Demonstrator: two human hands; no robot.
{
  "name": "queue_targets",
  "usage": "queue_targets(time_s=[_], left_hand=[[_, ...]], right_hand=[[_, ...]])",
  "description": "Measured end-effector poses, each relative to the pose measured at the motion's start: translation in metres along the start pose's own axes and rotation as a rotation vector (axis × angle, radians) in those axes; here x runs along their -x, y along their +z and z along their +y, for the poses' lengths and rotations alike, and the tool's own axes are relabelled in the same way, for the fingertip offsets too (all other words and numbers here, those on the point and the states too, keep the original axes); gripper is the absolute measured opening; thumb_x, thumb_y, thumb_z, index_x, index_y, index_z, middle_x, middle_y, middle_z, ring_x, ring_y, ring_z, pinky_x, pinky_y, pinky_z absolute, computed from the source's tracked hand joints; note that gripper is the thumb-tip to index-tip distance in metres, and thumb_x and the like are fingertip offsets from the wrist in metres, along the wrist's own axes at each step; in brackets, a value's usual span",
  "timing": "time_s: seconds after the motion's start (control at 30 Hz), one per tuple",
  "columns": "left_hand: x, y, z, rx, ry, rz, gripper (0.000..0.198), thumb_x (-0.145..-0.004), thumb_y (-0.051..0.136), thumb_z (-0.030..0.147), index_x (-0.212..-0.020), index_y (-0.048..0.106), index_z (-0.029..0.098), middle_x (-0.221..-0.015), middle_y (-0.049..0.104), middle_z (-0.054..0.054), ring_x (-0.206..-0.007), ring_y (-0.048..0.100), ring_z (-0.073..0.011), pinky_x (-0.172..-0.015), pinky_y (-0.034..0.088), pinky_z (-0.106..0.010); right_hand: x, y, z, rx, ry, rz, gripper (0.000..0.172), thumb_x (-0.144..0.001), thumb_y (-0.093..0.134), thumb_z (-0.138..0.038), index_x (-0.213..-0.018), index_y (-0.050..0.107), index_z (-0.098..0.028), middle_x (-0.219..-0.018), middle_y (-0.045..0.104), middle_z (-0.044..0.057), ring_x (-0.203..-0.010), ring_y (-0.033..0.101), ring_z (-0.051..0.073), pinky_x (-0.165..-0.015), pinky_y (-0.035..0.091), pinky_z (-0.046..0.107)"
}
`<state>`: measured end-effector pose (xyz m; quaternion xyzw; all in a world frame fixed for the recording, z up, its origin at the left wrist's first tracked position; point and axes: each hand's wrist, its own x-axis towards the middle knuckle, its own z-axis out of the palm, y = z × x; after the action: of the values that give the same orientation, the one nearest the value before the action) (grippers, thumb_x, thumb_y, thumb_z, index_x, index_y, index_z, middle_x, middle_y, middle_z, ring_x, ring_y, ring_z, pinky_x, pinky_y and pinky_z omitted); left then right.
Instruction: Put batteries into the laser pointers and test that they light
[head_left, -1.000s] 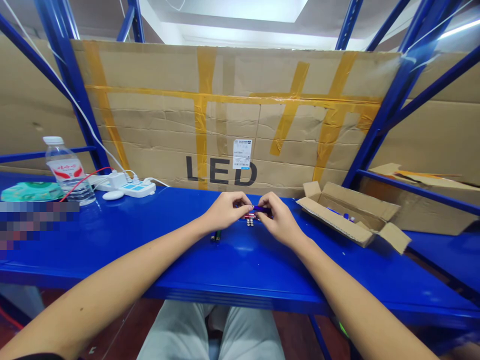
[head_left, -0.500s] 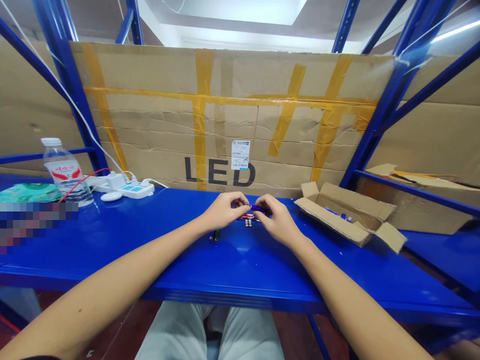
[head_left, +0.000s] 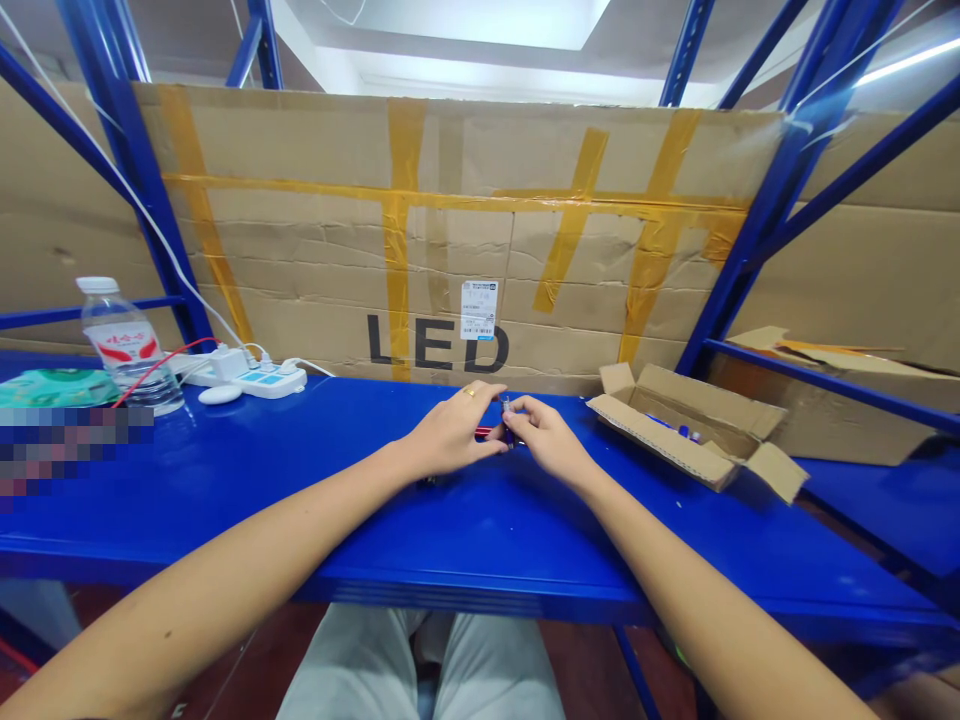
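Note:
My left hand (head_left: 452, 433) and my right hand (head_left: 546, 437) meet at the middle of the blue shelf (head_left: 300, 500). Between their fingertips is a small purple cylinder (head_left: 508, 432), pinched by my right hand and held nearly upright. The fingers of my left hand are curled over a small red piece (head_left: 484, 432) that lies on the shelf; I cannot tell whether they grip it. A ring shows on my left hand. Most of the small parts under my hands are hidden.
An open cardboard box (head_left: 694, 435) with small purple parts stands at the right. A water bottle (head_left: 126, 345), a power strip (head_left: 259, 378) with cables and a white oval object (head_left: 220, 394) sit at the left. A taped cardboard sheet marked LED (head_left: 442, 240) closes the back.
The purple cylinder has turned from lying sideways to nearly upright. My left hand has flattened and slid right over the small parts, which it now covers.

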<state>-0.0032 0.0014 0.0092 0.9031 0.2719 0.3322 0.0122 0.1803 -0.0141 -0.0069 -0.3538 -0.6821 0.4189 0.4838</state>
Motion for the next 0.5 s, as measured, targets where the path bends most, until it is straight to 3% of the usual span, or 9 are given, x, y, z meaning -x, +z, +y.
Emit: queue_targets(time_s=[0.17, 0.37, 0.5], left_hand=[[-0.0007, 0.0014, 0.0020, -0.076, 0.040, -0.024, 0.073, -0.069, 0.077, 0.039, -0.130, 0.042, 0.021, -0.127, 0.055, -0.013, -0.120, 0.052, -0.0303, -0.095, 0.047, -0.045], [-0.0021, 0.0022, 0.0059, -0.180, 0.057, -0.029, 0.058, -0.073, 0.072, 0.035, -0.122, 0.046, 0.019, -0.118, 0.058, -0.011, -0.112, 0.055, -0.0290, -0.091, 0.048, -0.042], [-0.0018, 0.0010, 0.0051, -0.216, 0.068, -0.024, 0.050, -0.075, 0.069, 0.038, -0.116, 0.049, 0.016, -0.113, 0.060, -0.012, -0.105, 0.057, -0.0282, -0.088, 0.049, -0.041]], right_hand=[[-0.0002, -0.0004, 0.0008, -0.087, 0.045, -0.026, 0.037, -0.079, 0.065, -0.054, -0.086, 0.047, -0.022, -0.076, 0.072, 0.004, -0.069, 0.067, 0.019, -0.067, 0.054, 0.035], [0.0003, 0.0032, 0.0003, -0.037, 0.054, -0.040, 0.037, -0.077, 0.066, -0.053, -0.083, 0.047, -0.022, -0.075, 0.071, 0.003, -0.063, 0.065, 0.018, -0.063, 0.055, 0.035], [-0.0016, -0.0041, -0.0014, 0.134, 0.037, 0.004, 0.029, -0.081, 0.062, -0.048, -0.085, 0.051, -0.021, -0.073, 0.069, 0.002, -0.062, 0.064, 0.017, -0.061, 0.053, 0.033]])
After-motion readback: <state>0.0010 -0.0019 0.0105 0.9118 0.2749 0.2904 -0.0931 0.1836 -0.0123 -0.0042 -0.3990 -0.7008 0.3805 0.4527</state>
